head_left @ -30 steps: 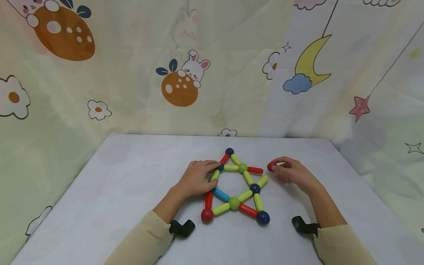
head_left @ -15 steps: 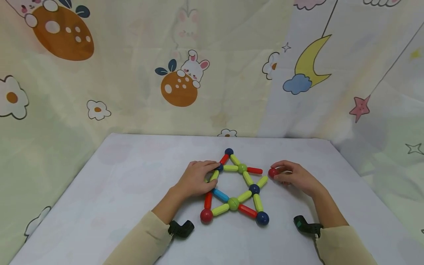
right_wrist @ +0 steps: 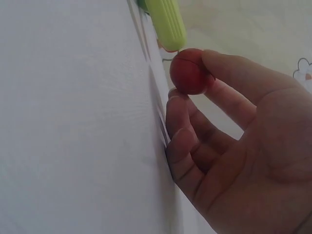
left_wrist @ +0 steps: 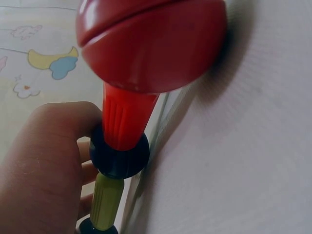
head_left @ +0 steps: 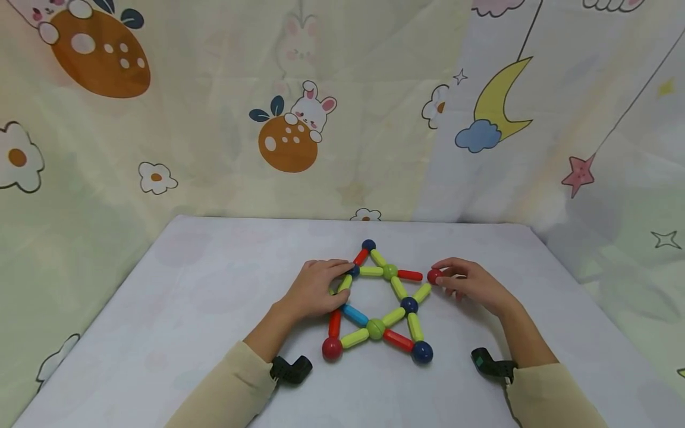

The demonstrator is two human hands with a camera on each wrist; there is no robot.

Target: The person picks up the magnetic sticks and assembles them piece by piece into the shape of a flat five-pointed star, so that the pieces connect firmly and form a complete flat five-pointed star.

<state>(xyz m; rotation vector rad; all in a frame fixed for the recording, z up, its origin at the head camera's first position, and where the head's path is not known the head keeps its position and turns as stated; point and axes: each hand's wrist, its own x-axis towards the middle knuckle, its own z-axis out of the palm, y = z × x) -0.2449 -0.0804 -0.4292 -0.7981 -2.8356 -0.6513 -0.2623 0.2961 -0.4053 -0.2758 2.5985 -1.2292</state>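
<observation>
A flat star-like frame of magnetic rods and balls [head_left: 376, 329] lies on the table. My left hand [head_left: 313, 288] holds its left side, the thumb at a dark blue ball [left_wrist: 119, 156] and the fingers reaching the upper-left ball [head_left: 353, 270]. Part of that side is hidden beneath the hand. Between thumb and fingers, my right hand [head_left: 471, 285] pinches a small red ball [right_wrist: 187, 73]. This ball is just right of the free end of a red rod [head_left: 410, 275] and above the free end of a green rod [head_left: 423, 292]; contact cannot be told.
A white table [head_left: 214, 261] carries the frame, with a patterned cloth [head_left: 214, 119] hanging behind it. A larger red ball [head_left: 332, 349] and a dark blue ball [head_left: 422, 352] form the frame's near corners. Black wrist cameras sit by both sleeves.
The right hand first drew the red ball slightly toward the near side, then moved it left, closer to the red rod's free end. The left hand keeps its place on the frame.
</observation>
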